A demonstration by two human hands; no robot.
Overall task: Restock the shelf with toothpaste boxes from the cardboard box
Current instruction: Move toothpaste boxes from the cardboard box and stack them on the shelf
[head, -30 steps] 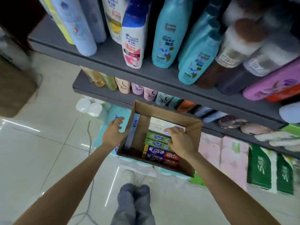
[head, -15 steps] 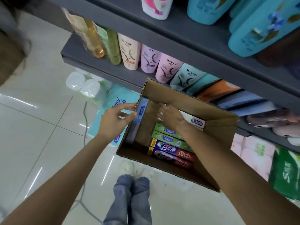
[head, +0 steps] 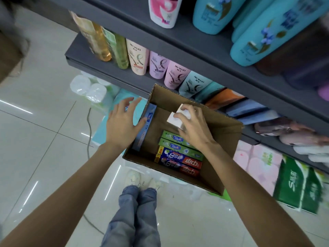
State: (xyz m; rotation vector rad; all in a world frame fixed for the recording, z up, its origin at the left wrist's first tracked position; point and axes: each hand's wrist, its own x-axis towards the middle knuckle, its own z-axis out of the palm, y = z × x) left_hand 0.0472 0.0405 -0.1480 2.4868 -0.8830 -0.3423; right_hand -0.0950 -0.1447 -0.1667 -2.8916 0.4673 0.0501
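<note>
An open brown cardboard box (head: pixel 222 132) stands below the grey shelf (head: pixel 160 50). Inside lie two green toothpaste boxes (head: pixel 179 145) and two blue-and-red ones (head: pixel 178 161) side by side. A light blue toothpaste box (head: pixel 145 129) leans upright against the box's left wall. My right hand (head: pixel 194 129) grips white toothpaste boxes (head: pixel 175 119), tilted end-up above the green ones. My left hand (head: pixel 122 125) hovers at the box's left wall with fingers spread, its thumb against the light blue box.
Shampoo tubes and bottles (head: pixel 138 57) fill the shelf above the box. Tissue packs (head: pixel 299 186) and toilet rolls (head: pixel 87 88) sit on the tiled floor beside it. A cable (head: pixel 89 132) runs across the tiles. My legs and shoes (head: pixel 135 207) are just below the box.
My right hand has lifted the white boxes off the stack and tipped them end-up. My left hand has opened its fingers at the box's left wall. The camera has tilted lower.
</note>
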